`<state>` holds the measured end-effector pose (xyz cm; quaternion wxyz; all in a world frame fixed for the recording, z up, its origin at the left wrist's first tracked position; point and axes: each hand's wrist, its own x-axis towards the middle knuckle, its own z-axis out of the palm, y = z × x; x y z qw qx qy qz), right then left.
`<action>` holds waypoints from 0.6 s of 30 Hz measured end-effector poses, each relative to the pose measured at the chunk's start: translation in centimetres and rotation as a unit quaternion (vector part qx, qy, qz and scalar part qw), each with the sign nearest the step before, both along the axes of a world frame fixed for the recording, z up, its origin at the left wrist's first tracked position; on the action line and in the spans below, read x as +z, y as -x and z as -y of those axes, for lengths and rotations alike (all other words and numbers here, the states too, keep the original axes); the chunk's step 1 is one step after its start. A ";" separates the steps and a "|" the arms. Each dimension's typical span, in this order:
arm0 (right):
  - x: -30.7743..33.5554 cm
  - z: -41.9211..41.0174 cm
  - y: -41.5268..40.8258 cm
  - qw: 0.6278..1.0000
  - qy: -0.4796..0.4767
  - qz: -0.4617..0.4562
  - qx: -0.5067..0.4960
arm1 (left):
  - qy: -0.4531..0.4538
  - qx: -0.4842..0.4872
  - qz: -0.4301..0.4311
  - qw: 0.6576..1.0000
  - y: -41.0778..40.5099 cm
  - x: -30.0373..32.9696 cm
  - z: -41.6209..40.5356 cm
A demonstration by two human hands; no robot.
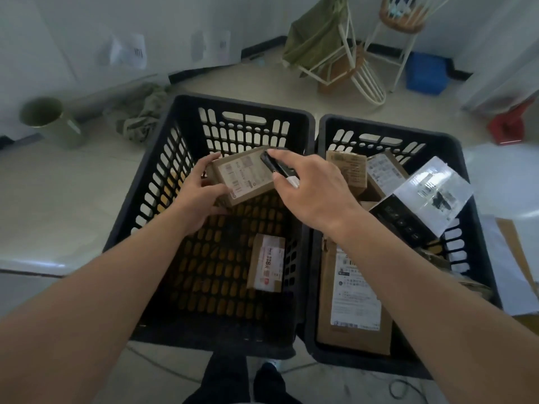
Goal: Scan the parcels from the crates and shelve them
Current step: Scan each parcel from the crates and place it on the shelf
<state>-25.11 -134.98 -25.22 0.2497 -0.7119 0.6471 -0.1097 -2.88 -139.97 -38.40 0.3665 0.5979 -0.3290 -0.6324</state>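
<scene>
Two black plastic crates stand side by side on the floor. Over the left crate (163, 182) my left hand (201, 196) grips a small cardboard parcel (242, 176) with a white label facing up. My right hand (309, 188) holds a black handheld scanner (275, 166), its tip over the parcel's right edge. One small labelled parcel (267, 262) lies on the left crate's floor. The right crate (472, 237) holds several parcels, among them a large labelled box (354, 298) and a clear-wrapped dark package (431, 196).
A green bin (49, 119) and a crumpled cloth (140, 115) lie at the far left by the wall. Behind the crates stand a white wire chair with a green cloth (323, 45), a stool (404, 21), a blue box (427, 72) and a red object (507, 125). Cables run across the floor near my feet.
</scene>
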 end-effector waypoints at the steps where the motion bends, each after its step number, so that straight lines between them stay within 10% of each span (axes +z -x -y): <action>1: 0.4 -0.4 -0.1 1.000 -0.002 0.009 0.005 | 0.022 -0.010 0.001 1.000 -0.4 0.8 -0.5; 18: 8.2 -10.3 0.6 0.993 -0.006 -0.006 0.120 | 0.322 -0.095 0.227 0.914 -2.0 13.2 -7.5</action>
